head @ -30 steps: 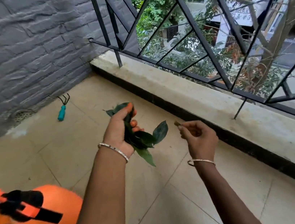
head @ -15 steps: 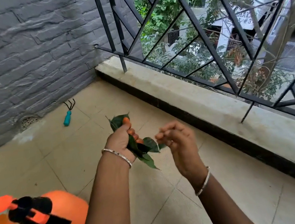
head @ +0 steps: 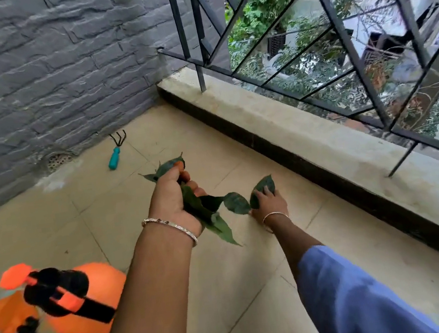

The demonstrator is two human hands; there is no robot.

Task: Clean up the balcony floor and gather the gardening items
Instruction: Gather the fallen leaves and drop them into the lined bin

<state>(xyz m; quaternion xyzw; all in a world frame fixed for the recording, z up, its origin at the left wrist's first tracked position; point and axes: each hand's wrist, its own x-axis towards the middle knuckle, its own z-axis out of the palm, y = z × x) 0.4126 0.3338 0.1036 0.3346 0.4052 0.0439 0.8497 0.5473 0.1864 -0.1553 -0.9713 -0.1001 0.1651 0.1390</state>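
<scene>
Balcony corner, head view. Grey brick-textured wall [head: 43, 64], upper left, running to the corner. Dark metal railing [head: 350, 43] w/ diagonal bars, upper right, trees and bldgs visible through it. Beige tiled floor [head: 52, 226], across lower frame. Pale concrete ledge [head: 307, 137] w/ dark face, under the railing, running from the corner to lower right. Orange pressure sprayer [head: 107, 281] w/ black-and-orange handle, on the floor at lower left, blurred, just beside the left forearm in frame. Blue sleeve [head: 358, 302] on the right arm, lower right. Left hand [head: 170, 198], raised above the floor at centre, fingers curled tight round a bunch of green leaves [head: 210, 207]; leaf tips stick out above the fist and several blades hang out below toward the right hand. Right hand [head: 268, 203], reached down to the floor between the bunch and the ledge, fingers bent over a single green leaf [head: 264, 184] and touching it; pinching or only pressing, cannot tell. That leaf is tilted up from the tile, well short of the ledge. Hand rake [head: 115, 155], teal handle, black prongs, lying on the floor near the wall, well apart from both hands. Round floor drain [head: 58, 160] at the wall base, left of the rake. Silver bangle [head: 170, 225] on the left wrist; thin bangle [head: 274, 215] on the right wrist.
</scene>
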